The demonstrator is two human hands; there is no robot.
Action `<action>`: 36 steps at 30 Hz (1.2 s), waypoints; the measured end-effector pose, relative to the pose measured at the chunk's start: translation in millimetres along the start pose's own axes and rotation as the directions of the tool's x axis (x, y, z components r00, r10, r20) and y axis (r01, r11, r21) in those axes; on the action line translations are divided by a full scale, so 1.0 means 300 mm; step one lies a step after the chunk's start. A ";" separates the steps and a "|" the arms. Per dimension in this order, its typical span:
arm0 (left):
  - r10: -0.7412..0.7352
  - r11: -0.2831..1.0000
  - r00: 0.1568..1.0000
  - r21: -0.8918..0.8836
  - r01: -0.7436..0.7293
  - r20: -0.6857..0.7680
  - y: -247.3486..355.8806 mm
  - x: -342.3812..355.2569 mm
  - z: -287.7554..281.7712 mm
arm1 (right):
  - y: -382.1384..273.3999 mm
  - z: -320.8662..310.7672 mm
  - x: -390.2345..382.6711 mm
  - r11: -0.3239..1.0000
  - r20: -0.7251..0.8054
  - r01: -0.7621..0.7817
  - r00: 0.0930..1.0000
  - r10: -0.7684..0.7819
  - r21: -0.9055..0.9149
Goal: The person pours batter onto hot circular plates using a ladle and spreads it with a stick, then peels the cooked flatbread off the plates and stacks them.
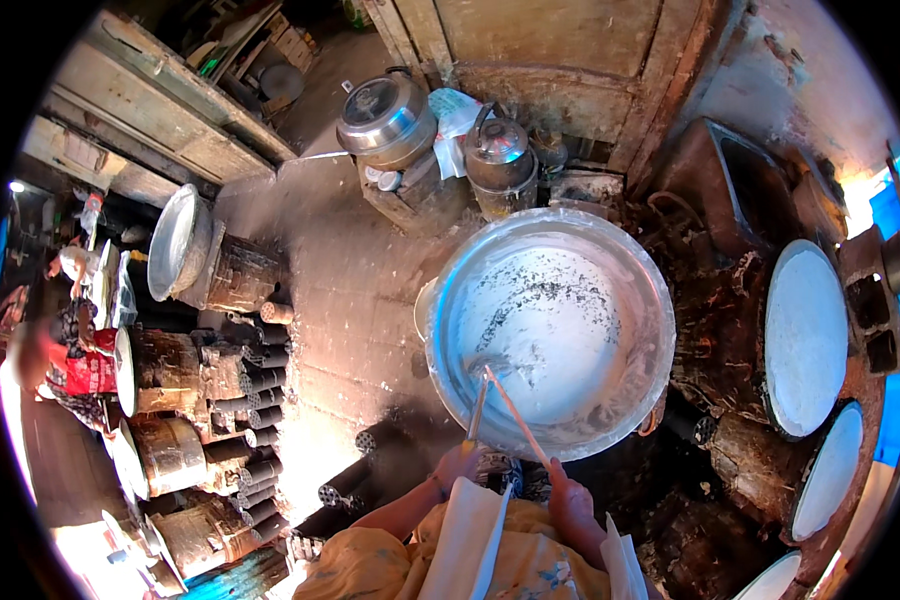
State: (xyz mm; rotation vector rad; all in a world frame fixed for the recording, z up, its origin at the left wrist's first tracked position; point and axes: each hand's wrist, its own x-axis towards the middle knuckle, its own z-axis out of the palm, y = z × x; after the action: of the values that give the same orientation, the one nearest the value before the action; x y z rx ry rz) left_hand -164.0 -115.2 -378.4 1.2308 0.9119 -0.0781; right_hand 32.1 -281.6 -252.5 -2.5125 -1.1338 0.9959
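The left hand (457, 467) gripped a yellowish-handled tool (476, 414), the right hand (567, 492) a reddish stick (518, 414), inside a centre-frame metal basin (652, 372) where dark specks (535, 290) seemed only partly blended into white contents (558, 365).

The dark specks (545, 290) on the pale contents (560, 355) of the basin (638, 400) are too small to identify, as are the tips of the two sticks (520, 422) meeting there. Fingers of the left hand (457, 466) and right hand (570, 500) are partly hidden from above. The lower edge cuts off a pale disc (773, 580), and the face of the person in red (82, 372) is blurred.
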 end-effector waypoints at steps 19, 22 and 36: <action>-0.532 0.696 0.839 -0.507 0.508 0.110 0.330 0.019 0.119 | 0.036 -0.093 0.090 0.952 0.075 -0.277 0.960 0.270 0.126; -0.420 0.837 0.907 -0.384 0.390 0.007 0.213 0.035 0.098 | 0.056 -0.054 0.101 0.970 0.071 -0.219 0.975 0.213 0.108; -0.223 0.974 0.971 0.012 0.225 -0.092 0.078 -0.011 0.011 | 0.075 -0.114 0.109 0.959 0.237 -0.283 0.934 0.268 0.033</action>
State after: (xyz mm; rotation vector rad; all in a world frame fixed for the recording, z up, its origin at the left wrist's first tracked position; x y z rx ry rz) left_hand -152.5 -110.6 -358.1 1.1552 1.1292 -0.2145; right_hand 83.4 -270.4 -253.1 -2.6021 -0.7959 1.4048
